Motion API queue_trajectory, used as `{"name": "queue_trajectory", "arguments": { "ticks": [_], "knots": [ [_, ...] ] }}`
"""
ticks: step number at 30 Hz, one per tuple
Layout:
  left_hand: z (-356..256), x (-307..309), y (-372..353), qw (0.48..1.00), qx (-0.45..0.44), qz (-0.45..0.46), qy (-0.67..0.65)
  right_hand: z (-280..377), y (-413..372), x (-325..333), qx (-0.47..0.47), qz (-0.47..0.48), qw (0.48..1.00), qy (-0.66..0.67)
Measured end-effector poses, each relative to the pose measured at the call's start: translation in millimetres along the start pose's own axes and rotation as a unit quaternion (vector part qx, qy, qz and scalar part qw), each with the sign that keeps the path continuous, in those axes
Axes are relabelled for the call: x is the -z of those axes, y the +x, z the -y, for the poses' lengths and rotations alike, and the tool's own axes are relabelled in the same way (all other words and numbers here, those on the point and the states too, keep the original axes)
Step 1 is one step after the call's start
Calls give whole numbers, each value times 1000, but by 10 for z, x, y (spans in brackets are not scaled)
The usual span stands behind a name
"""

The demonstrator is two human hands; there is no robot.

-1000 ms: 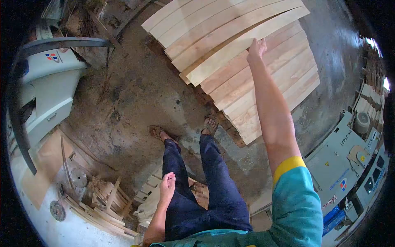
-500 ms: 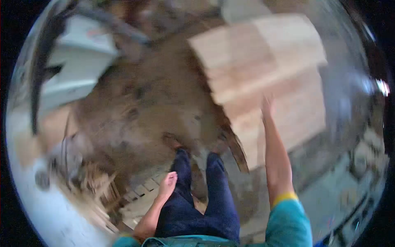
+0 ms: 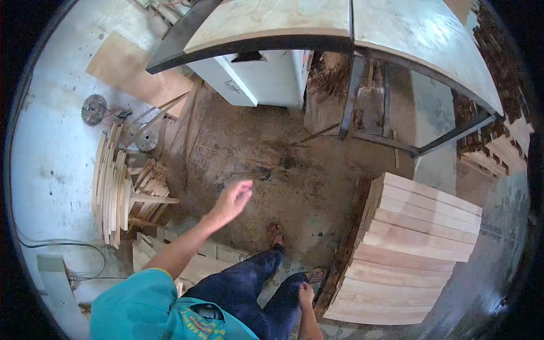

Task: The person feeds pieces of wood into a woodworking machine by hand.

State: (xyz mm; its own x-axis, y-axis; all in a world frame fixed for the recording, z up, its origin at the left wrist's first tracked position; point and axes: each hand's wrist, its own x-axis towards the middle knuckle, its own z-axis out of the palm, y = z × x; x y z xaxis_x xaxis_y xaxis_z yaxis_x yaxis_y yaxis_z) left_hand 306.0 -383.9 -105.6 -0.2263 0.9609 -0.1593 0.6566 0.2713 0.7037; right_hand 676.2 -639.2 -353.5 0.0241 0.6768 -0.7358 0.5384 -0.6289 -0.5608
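My left hand (image 3: 230,203) is raised in front of me over the bare floor. Its fingers are stretched a little and the thumb stands apart, with nothing held. Lower down, my right hand (image 3: 306,294) hangs beside my right knee. Its fingers look curled in, and I see nothing in them. To the right of that hand lies a stack of pale wooden planks (image 3: 409,242), the nearest thing to it but not touched.
A workbench (image 3: 272,22) with a dark metal frame stands ahead, a white cabinet (image 3: 263,76) beneath it. Wooden strips (image 3: 113,187) lean by the left wall, near round saw blades (image 3: 94,110). More wood pieces (image 3: 498,153) are piled at far right.
My view has swung round, bringing the workbench ahead and the plank stack to the lower right. My left hand has come up and forward; my right hand has dropped from over the planks.
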Motion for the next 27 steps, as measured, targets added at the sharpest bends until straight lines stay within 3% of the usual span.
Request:
{"name": "queue_trajectory", "arguments": {
  "ticks": [5, 7, 8, 10, 11, 12, 17, 21, 24, 27],
  "knots": [
    [-146, 589, 385, 994, -76, -67, 31, 480, 721, 280, 23, -25, 993, 114],
    [-165, 762, 443, 991, -90, -75, 61, 954, 1178, 578, 115, -70, 987, 86],
    [-165, 831, 474, 987, -105, -81, 93, 1605, 1214, 891, 154, -36, 973, 168],
    [-147, 950, 545, 978, -140, -106, 109, 2665, 1344, 1471, 115, 13, 981, 155],
    [-145, 1021, 575, 967, -175, -132, 131, 3194, 1382, 1655, 136, -5, 962, 236],
    [-172, 1111, 602, 965, -179, -130, 138, 3714, 1337, 1891, 157, -5, 963, 220],
    [-289, 1543, 794, 951, -199, -161, 175, 5456, 1302, 2514, 261, 22, 897, 356],
    [-297, 1862, 989, 935, -233, -167, 208, 6071, 1525, 2671, 281, 76, 889, 354],
    [-326, 2063, 1082, 918, -248, -161, 265, 6342, 1407, 2563, 292, 175, 860, 380],
    [-329, 2192, 1117, 899, -256, -154, 320, 6523, 1002, 2359, 288, 163, 867, 373]
  ]
}}
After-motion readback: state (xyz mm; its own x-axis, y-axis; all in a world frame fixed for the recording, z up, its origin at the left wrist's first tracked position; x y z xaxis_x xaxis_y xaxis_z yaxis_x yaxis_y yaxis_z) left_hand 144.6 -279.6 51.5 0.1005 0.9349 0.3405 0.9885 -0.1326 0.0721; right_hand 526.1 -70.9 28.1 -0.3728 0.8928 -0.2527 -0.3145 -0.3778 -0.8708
